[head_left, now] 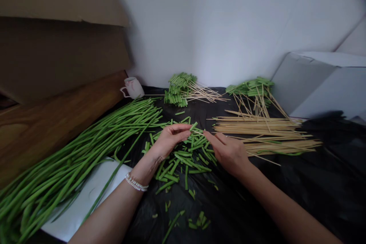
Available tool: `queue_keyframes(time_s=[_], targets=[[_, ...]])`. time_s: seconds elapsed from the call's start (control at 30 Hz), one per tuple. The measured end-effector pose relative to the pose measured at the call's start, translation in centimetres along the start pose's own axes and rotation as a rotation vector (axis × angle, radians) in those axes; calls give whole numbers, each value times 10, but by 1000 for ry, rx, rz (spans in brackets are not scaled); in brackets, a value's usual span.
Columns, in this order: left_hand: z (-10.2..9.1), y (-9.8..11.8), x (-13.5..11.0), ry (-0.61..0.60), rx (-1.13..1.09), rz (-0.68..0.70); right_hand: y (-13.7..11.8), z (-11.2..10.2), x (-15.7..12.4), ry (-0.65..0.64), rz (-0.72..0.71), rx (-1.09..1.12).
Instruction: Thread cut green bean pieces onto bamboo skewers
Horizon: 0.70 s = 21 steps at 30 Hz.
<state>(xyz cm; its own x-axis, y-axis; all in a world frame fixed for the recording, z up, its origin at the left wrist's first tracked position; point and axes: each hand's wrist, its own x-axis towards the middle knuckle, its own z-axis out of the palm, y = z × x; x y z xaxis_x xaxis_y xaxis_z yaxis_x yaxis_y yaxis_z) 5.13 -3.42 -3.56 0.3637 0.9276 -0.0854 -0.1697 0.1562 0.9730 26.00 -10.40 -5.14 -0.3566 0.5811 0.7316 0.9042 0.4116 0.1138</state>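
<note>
My left hand is closed in a pinch on a short cut piece of garlic scape. My right hand grips a thin bamboo skewer, whose end meets the piece at my left fingertips. Whether the tip has gone into the piece is too small to tell. Beneath both hands spreads a loose pile of cut garlic scape pieces. To the right of my right hand lie many bare bamboo skewers in a wide bundle.
Long uncut garlic scapes lie at left, partly over a white sheet. Filled skewers are stacked at the back middle and back right. A mug, a cardboard box and a white box border the black-covered surface.
</note>
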Motion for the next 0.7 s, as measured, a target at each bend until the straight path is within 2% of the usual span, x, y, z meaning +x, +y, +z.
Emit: queue_keyframes(time_s=[0.37, 0.7], targets=[[4, 3, -2, 13, -37, -23, 0, 0, -1, -25, 24, -7], [0, -4, 2, 30, -71, -10, -4, 1, -1, -41, 38, -11]])
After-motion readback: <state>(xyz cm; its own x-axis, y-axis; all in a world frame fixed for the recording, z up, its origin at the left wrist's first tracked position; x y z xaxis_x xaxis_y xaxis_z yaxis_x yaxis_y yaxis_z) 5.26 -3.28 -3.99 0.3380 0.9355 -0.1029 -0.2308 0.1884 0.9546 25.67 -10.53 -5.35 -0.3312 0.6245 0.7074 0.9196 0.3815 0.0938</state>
